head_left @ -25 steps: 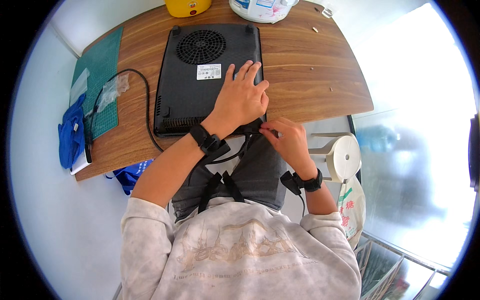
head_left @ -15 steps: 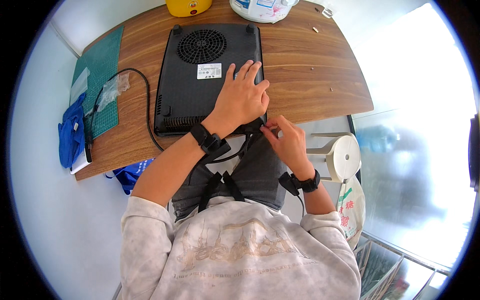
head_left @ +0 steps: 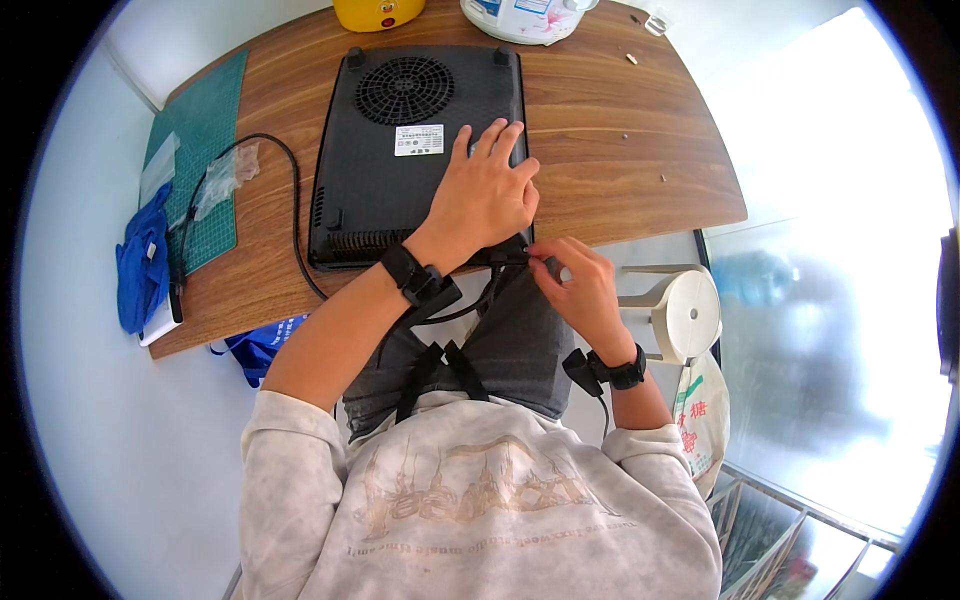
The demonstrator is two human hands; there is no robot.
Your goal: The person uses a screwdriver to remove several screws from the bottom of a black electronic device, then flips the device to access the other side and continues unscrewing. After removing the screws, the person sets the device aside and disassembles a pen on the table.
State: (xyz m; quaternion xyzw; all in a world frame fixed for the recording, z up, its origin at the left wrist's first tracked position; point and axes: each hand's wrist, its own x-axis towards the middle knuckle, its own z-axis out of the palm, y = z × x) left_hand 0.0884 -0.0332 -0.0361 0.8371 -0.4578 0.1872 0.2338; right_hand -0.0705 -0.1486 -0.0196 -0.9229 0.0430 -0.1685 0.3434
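An induction cooker (head_left: 375,185) lies upside down at the table's near edge, its black base with round fan grille (head_left: 405,90), white label (head_left: 419,140) and corner feet facing up. My left hand (head_left: 485,185) rests on the right side of the base, fingers stretched out and spread, holding nothing. At the near right corner of the cooker, my right hand (head_left: 575,275) has thumb and index finger pinched close together. Something tiny and light-coloured shows by the fingertips, too small to name. A black cord (head_left: 297,200) loops on the table left of the cooker.
A green cutting mat (head_left: 215,215) carries clear plastic wrap (head_left: 228,180) and a blue cloth bag (head_left: 146,265) at the left. Yellow (head_left: 378,12) and white (head_left: 527,22) appliances stand at the far edge. Small bits dot the table's right side. A cream stool (head_left: 690,315) is beside the table.
My right hand has shifted slightly to the right at the cooker's corner, fingertips still pinched. My left hand stays in place on the base.
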